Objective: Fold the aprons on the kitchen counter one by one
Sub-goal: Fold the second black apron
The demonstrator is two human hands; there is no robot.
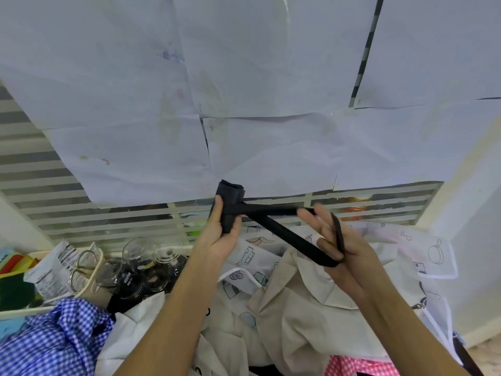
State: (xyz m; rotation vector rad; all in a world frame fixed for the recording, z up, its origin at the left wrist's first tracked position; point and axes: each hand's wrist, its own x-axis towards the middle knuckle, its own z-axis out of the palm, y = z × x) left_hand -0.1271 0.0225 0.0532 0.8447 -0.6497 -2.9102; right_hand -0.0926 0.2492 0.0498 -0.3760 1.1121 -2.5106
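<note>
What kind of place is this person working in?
Probably a home kitchen: glass jars stand at the left, aprons lie heaped below the rolled black apron being held, and a slatted screen runs behind.

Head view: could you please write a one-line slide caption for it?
Left grip holds a rolled black apron, right grip holds its strap stretched out, above a pile of unfolded aprons.
</note>
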